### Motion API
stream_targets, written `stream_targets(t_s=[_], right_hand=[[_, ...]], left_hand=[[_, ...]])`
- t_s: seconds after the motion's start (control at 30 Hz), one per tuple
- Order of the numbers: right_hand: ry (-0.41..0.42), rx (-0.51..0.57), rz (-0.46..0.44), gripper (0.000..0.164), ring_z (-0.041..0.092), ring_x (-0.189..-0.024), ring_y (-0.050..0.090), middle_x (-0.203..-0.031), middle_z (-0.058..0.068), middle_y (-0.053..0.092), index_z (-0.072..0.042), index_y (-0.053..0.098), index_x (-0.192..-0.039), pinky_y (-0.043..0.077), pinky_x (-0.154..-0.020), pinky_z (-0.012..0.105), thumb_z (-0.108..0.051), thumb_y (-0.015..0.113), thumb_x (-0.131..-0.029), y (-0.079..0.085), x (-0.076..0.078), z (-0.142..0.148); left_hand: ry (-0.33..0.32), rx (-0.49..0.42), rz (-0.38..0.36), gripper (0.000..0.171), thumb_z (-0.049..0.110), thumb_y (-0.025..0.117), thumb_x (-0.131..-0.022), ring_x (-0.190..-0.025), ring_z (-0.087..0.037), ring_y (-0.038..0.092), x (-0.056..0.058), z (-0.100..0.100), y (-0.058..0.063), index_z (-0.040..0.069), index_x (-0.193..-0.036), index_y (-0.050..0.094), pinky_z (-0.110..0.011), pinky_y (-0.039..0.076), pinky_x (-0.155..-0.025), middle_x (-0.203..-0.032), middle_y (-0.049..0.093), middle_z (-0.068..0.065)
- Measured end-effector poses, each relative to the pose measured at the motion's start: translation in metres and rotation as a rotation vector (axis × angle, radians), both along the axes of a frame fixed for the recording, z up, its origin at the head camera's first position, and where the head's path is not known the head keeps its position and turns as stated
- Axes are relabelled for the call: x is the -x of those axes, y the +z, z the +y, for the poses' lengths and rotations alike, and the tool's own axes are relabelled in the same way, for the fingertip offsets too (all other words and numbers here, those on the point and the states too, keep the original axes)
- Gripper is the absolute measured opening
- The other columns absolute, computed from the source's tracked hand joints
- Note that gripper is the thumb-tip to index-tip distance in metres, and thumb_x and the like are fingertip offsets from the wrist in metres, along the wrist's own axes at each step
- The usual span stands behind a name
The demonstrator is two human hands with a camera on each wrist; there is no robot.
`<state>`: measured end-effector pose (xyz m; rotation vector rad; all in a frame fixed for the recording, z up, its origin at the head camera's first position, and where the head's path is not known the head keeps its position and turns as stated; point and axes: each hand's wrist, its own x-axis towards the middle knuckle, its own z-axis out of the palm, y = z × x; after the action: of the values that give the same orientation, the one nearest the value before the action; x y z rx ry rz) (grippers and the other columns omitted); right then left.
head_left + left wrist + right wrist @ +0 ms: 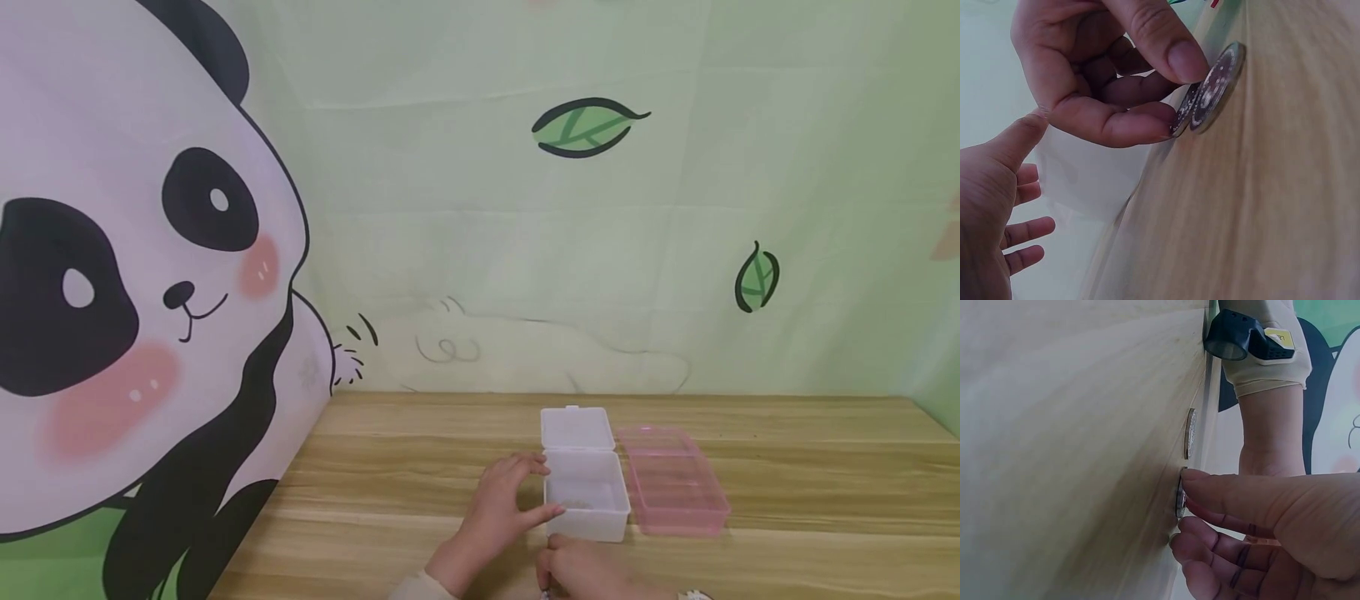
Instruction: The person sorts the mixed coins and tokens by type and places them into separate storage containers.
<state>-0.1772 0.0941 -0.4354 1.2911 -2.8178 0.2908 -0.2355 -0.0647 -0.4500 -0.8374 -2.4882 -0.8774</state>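
Backdrop [450,250]: hung behind the white box [588,525] and printed with a panda [176,275]
Table [375,483]: wood-grained, with the white box set on it
Pink box [682,522]: placed just right of the white box; could be jostled if the white box were pushed sideways
Lid [577,429]: laid back behind the white box
Left hand [495,504]: held along the left side of the white box, fingers spread, thumb reached to its front rim; the box could be tilted or slid by too hard a press there
Right hand [585,571]: held low, just in front of the white box, with a coin pinched between thumb and fingertip
Pinched coin [1180,499]: gripped near the table in front of the white box; could be dropped, since only its thin rim seems to be held
Loose coin [1218,87]: seen just beside the pinched one, also in front of the white box; could be nudged away by a brushing finger
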Motion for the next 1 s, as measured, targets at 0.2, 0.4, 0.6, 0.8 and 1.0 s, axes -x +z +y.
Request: stream_targets(t_s=[0.2,0.4,0.6,0.8,1.0], right_hand=[[-0.01,0.004,0.023,0.011,-0.003,-0.066,0.049,-0.075,-0.008,0.057,-0.017,0.067,-0.077,0.041,-0.059,0.01,-0.015,0.076,-0.071,-0.0021,0.0002,-0.0004],[-0.04,0.002,-0.017,0.012,-0.002,-0.065,0.048,-0.075,-0.008,0.055,-0.016,0.065,-0.076,0.041,-0.058,0.012,-0.015,0.076,-0.072,-0.0011,-0.0003,-0.0004],[-0.053,0.029,-0.049,0.013,-0.003,-0.065,0.048,-0.074,-0.008,0.054,-0.016,0.063,-0.075,0.042,-0.057,0.012,-0.012,0.075,-0.073,-0.0007,-0.0009,0.0002],[-0.03,0.088,-0.107,0.014,-0.005,-0.064,0.044,-0.072,-0.01,0.054,-0.015,0.06,-0.076,0.04,-0.057,0.011,-0.009,0.073,-0.074,0.0014,-0.0009,0.0019],[-0.05,0.13,-0.169,0.018,-0.006,-0.063,0.04,-0.07,-0.012,0.052,-0.016,0.058,-0.076,0.037,-0.056,0.011,-0.01,0.074,-0.073,0.0028,-0.0015,0.0044]], left_hand=[[-0.002,0.0,0.005,0.039,0.039,0.075,-0.08,-0.119,-0.019,0.057,-0.0001,0.0002,-0.001,0.014,-0.107,0.063,-0.044,0.042,-0.103,-0.125,0.064,0.001],[-0.004,-0.007,0.009,0.039,0.038,0.076,-0.079,-0.119,-0.019,0.057,-0.0012,0.0002,-0.0001,0.014,-0.107,0.063,-0.044,0.042,-0.104,-0.125,0.064,0.001],[-0.004,-0.003,0.013,0.039,0.038,0.076,-0.079,-0.119,-0.019,0.058,-0.0004,0.0004,0.0002,0.014,-0.107,0.063,-0.044,0.043,-0.103,-0.125,0.064,0.001],[-0.008,-0.007,-0.001,0.039,0.039,0.075,-0.08,-0.119,-0.02,0.057,-0.0005,-0.0001,0.0009,0.013,-0.107,0.063,-0.045,0.042,-0.104,-0.126,0.064,0.001],[-0.011,-0.009,0.014,0.039,0.038,0.076,-0.08,-0.118,-0.02,0.058,-0.0001,-0.0002,0.0002,0.014,-0.107,0.063,-0.045,0.043,-0.103,-0.124,0.065,0.0]])
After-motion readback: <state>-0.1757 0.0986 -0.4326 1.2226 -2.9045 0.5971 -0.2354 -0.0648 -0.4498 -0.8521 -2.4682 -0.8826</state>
